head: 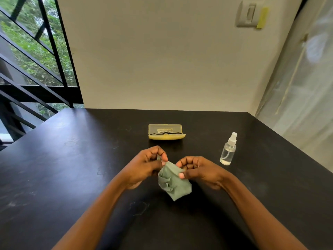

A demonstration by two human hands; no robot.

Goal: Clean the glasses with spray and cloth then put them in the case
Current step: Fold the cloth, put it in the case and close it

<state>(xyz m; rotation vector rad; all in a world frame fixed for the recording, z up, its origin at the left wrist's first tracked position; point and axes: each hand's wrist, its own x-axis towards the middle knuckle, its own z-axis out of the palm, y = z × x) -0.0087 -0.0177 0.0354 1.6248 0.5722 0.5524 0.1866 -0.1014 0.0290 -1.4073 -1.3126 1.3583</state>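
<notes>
In the head view, both hands meet over the middle of a black table (72,177), each pinching the top edge of a sage-green cloth (173,184). The left hand (144,166) has its fingers curled, thumb and forefinger nipping one corner of the fabric; the right hand (200,171) is curled likewise, its thumb pressed against the cloth's upper edge on the other side. The cloth hangs between them in a soft, crumpled bunch, folds gathered on its left side, with its lower point drooping toward the tabletop; whether it touches the surface cannot be told.

Beyond the hands, well apart from them, lies the glasses case (166,132), a yellow, semi-transparent oblong with its lid closed. Dark-framed glasses (166,132) show dimly through the lid, lying inside the case. Printed lettering runs across the lid, too small to read.

To the right of the case and near the right hand stands a small spray bottle (228,149), upright, clear plastic with a white nozzle under a clear cap. A little clear liquid sits in its base and the thin dip tube curves down inside.

The table's far edge meets a plain cream wall (162,51) with a switch plate (249,14) high on the right. A black-framed window (36,51) with greenery behind fills the left side.
</notes>
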